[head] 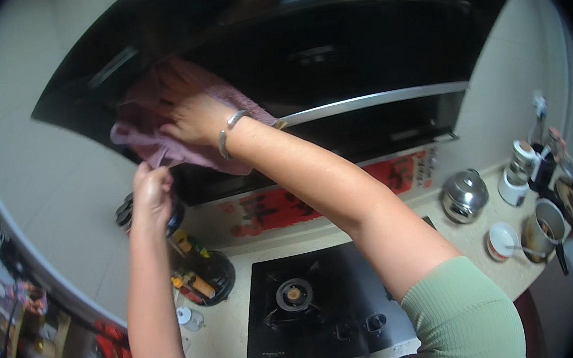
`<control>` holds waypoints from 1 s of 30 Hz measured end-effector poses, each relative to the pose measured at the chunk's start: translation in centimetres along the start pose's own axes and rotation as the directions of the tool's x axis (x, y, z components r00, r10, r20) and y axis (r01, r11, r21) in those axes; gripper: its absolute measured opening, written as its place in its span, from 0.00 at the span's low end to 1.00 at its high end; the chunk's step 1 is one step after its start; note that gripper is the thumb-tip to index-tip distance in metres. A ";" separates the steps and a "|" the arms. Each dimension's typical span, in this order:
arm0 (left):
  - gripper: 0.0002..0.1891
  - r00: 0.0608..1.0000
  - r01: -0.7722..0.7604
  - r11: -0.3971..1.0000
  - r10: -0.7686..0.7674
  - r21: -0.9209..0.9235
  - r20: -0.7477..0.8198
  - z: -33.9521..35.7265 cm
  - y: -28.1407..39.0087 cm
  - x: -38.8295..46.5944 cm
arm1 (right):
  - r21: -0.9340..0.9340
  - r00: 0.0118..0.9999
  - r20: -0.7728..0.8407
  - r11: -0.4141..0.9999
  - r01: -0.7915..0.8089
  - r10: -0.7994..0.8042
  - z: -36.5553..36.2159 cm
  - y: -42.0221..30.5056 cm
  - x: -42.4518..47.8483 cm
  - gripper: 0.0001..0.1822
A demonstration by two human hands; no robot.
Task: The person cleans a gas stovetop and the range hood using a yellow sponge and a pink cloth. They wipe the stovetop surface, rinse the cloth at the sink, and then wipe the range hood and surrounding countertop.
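Note:
A pink terry towel [252, 106] lies bunched against the left part of a black glass range hood [357, 51]. My right hand [193, 115], with a metal cuff bracelet at the wrist, presses the towel flat to the glass, fingers spread over it. Lower and to the left, my left hand [153, 190] is closed at the towel's bottom edge and pinches it. A silver trim strip [372, 102] crosses the hood to the right of the towel. Below the hood stands a black gas stove [325, 300], partly covered by my right arm.
Seasoning bottles [198, 285] in a black rack and a small lidded jar [190, 318] stand left of the stove. On the right are a lidded steel pot [465, 197], a bowl [502, 241], a saucepan [545, 227] and a blender [518, 173]. Crowded shelves [37, 352] flank the left.

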State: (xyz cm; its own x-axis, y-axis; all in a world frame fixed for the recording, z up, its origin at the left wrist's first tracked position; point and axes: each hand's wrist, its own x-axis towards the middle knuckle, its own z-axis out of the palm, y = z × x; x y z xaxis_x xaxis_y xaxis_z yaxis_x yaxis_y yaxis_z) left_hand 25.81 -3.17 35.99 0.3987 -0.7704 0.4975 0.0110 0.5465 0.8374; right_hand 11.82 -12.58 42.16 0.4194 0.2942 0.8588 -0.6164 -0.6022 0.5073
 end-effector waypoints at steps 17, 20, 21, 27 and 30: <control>0.40 0.997 0.072 0.994 -0.074 0.082 0.015 0.8 1.4 -0.1 | -0.670 0.877 0.032 0.662 -0.337 0.479 -23.3 20.2 -18.3 0.44; 0.42 0.995 0.097 0.993 -0.096 0.069 -0.022 1.0 0.4 0.3 | -0.472 0.828 -0.093 0.708 -0.525 0.553 -27.0 23.2 -23.1 0.44; 0.43 0.996 0.094 0.990 -0.093 0.103 -0.012 1.0 0.7 0.1 | -0.351 0.787 -0.160 0.711 -0.609 0.596 -27.0 23.9 -25.3 0.43; 0.44 0.997 0.082 0.991 -0.080 0.102 -0.021 2.4 1.5 -1.4 | -0.360 0.493 -0.209 0.403 -0.842 0.844 -26.5 23.0 -29.8 0.34; 0.47 0.997 0.054 0.966 -0.066 0.254 0.040 0.6 1.8 -1.0 | -0.705 0.466 -0.022 0.317 -0.634 0.885 -25.5 18.6 -27.9 0.27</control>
State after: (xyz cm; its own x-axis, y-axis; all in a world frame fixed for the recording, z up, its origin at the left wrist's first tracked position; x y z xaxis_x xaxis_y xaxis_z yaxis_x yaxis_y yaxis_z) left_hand 24.92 -1.57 37.13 0.3600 -0.8174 0.4498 -0.2009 0.4029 0.8929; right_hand -28.29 -13.05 29.45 -0.3643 -0.3795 0.8504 -0.9313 0.1456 -0.3339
